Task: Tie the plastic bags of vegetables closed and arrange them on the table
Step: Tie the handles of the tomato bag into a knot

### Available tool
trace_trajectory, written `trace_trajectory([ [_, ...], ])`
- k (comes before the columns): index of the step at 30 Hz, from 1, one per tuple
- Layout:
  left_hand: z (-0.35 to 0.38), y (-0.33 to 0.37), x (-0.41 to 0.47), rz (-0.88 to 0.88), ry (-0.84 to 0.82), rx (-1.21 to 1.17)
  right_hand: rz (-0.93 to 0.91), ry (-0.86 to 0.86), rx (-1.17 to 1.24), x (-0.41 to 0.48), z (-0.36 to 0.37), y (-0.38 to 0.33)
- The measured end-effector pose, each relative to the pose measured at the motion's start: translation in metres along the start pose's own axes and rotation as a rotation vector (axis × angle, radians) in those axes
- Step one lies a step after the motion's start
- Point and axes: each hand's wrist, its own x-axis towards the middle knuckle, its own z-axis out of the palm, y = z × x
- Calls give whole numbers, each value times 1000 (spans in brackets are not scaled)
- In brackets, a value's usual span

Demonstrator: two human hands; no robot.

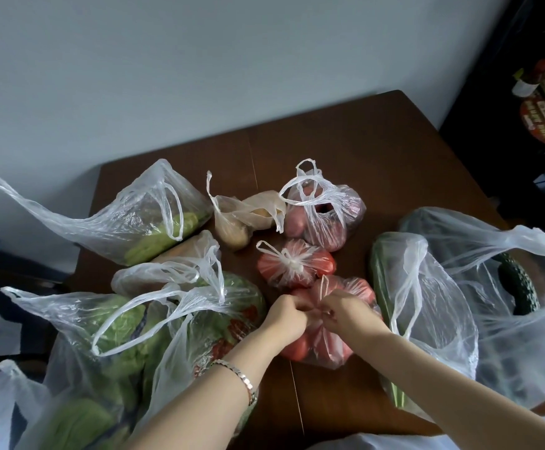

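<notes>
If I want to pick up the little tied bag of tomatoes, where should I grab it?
Probably pinch the white knot on top of the tied tomato bag, coming straight down from above. All the plastic gathers there, and it faces up.

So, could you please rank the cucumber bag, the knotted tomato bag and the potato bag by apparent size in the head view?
1. cucumber bag: clearly largest, though nearer the camera.
2. potato bag and knotted tomato bag: about alike, so unranked.
</notes>
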Motion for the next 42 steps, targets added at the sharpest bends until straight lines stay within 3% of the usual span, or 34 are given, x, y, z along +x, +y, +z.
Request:
trace_trajectory([
  [4, 2, -2, -2, 34, 33, 7, 24, 3, 58, 1, 1, 3],
  [11, 1, -6, -4, 213, 90, 61, 141, 194, 520, -8, 0, 4],
  [14, 3, -8, -6, 273, 120, 64, 268, 17, 870, -8, -8, 9],
  [16, 7, -8, -6, 271, 129, 68, 279, -137, 959, -9, -14, 13],
  [18, 10, -8, -5, 232, 115, 65, 208, -119, 806, -9, -12, 15],
  [20, 10, -7, -3, 133, 83, 20, 122, 30, 547, -9, -4, 14],
  [23, 9, -6, -2, -23, 42, -101, -155, 156, 212, -8, 3, 16],
  [26, 9, -4, -1, -66, 30, -125, -351, 209, 36, -9, 0, 20],
  [30, 8, -2, -1, -21, 65, 12, -420, 214, -108, -16, -1, 17],
  [33, 7, -6, 1, 62, 141, 239, -410, 182, -79, -20, 3, 20],
  [37, 6, -8, 5, 85, 172, 324, -354, 163, -87, -26, 4, 25],
  [42, -5, -15, 6, 277, 31, 444, 3, 67, 88, -23, -3, 16],
])
